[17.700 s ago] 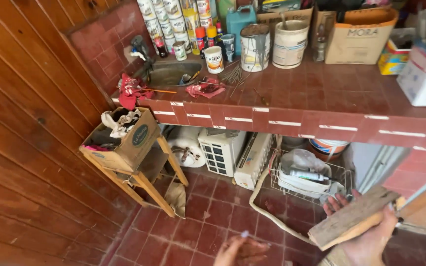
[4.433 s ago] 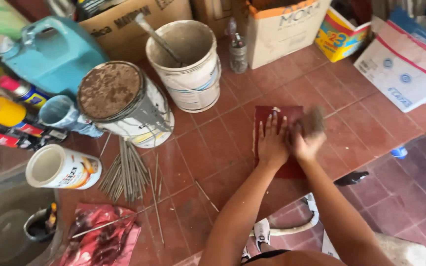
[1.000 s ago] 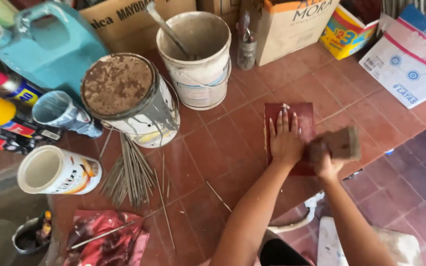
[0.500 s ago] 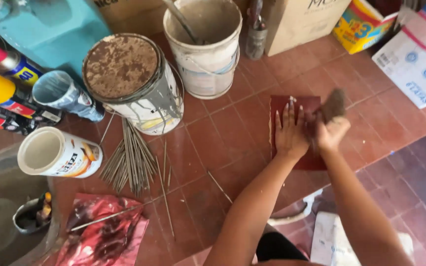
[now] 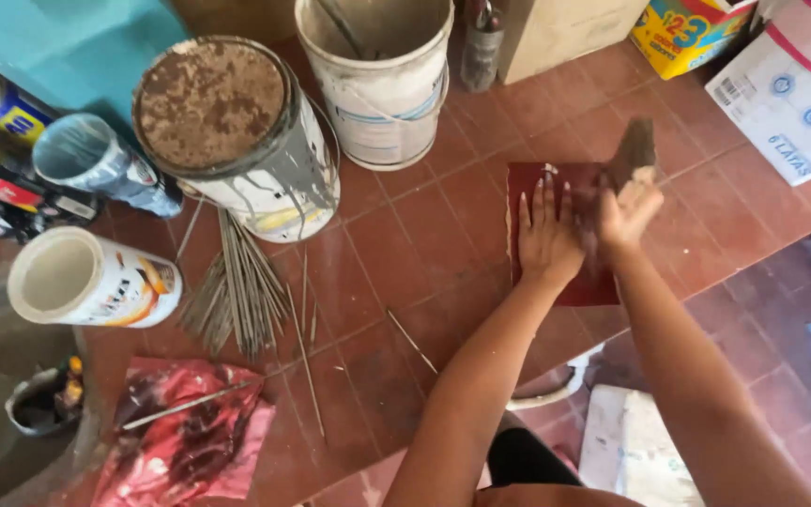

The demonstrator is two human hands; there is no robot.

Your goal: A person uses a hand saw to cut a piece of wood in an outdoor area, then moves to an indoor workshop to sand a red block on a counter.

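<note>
A dark red sheet of sandpaper (image 5: 595, 282) lies flat on the red tiled counter (image 5: 424, 235). My left hand (image 5: 546, 235) presses on it with fingers spread. My right hand (image 5: 629, 208) is closed around a small grey-brown wooden block (image 5: 635, 148), held tilted with its lower end on the sheet's upper right part.
A rusty-lidded paint can (image 5: 237, 131) and a white bucket (image 5: 382, 80) stand behind. Thin metal rods (image 5: 237, 291) lie loose at left, beside a white can on its side (image 5: 91, 279) and a red rag (image 5: 190, 441). Cardboard boxes (image 5: 790, 89) sit at the right. The counter edge runs under my arms.
My right hand has pushed the block up and away across the sandpaper, from the sheet's right edge toward its top. My left hand stays pressed on the sheet.
</note>
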